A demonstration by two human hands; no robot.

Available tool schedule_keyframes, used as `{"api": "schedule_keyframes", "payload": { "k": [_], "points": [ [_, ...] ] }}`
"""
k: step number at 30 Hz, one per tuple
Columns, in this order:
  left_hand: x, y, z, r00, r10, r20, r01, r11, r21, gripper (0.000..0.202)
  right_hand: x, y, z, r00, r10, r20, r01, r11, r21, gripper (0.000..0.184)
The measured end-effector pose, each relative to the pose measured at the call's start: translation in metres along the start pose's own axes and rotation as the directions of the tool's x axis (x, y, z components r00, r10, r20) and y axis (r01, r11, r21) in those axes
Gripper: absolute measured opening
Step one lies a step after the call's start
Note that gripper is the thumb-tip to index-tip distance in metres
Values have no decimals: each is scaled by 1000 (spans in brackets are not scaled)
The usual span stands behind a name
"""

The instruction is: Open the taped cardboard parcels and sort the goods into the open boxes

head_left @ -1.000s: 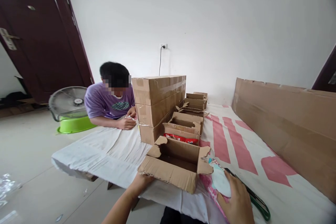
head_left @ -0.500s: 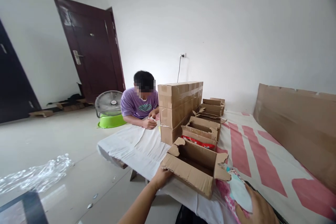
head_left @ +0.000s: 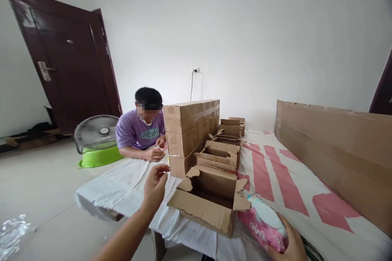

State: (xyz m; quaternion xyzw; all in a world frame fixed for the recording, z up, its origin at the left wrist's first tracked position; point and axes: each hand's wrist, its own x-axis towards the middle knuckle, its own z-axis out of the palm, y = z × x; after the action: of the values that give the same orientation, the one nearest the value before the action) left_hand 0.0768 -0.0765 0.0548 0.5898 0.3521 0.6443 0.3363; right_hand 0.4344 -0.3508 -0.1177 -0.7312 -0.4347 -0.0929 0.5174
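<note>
At the far left, a dark maroon panelled door [head_left: 73,69] stands beside the white wall [head_left: 245,28]; nearer you, a grey round-caged fan [head_left: 98,132] sits over a bright green plastic tub [head_left: 101,157]. At the left edge of the cloth-covered table [head_left: 119,183], a person in a purple T-shirt [head_left: 130,128] leans on both forearms, hands together.

Your left hand [head_left: 155,185] is raised above the table's near left part, fingers half curled, with nothing visible in its grip. The fingertips are near the taped brown cardboard carton stack [head_left: 176,142]; from this angle, contact cannot be confirmed.

To the right, at the table's near edge, an open brown cardboard box with torn flaps [head_left: 205,216] stands upright, its mouth facing up. Behind it, a row of similar open boxes [head_left: 218,160] runs toward the wall, alongside the stack.

The pink-and-white soft plastic pack with a pale oval top [head_left: 263,228] lies by the table's near edge, just right of the open box. Your right hand [head_left: 289,241] grips its right end, thumb on the near side and fingers on the far side. A dark green slender item [head_left: 312,249] lies just beyond that hand. A large brown cardboard panel [head_left: 333,159] stands along the table's right edge.
</note>
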Motion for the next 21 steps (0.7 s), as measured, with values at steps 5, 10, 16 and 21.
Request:
{"api": "schedule_keyframes", "payload": {
  "k": [5, 10, 16, 21],
  "points": [
    [3, 80, 68, 862, 105, 496, -110, 994, -19, 26, 44, -31, -48, 923, 360, 135, -384, 867, 317, 80],
    [4, 123, 161, 575, -100, 812, 162, 987, 7, 46, 125, -99, -87, 989, -39, -139, 40, 999, 4, 87],
    [0, 115, 248, 420, -215, 882, 404, 914, 31, 71, 208, -132, -72, 746, -664, 43, 654, 720, -232, 66],
    [2, 97, 270, 540, -270, 797, 412, 911, 29, 76, 232, -104, -50, 789, -608, 88, 612, 765, -201, 90]
  ]
}}
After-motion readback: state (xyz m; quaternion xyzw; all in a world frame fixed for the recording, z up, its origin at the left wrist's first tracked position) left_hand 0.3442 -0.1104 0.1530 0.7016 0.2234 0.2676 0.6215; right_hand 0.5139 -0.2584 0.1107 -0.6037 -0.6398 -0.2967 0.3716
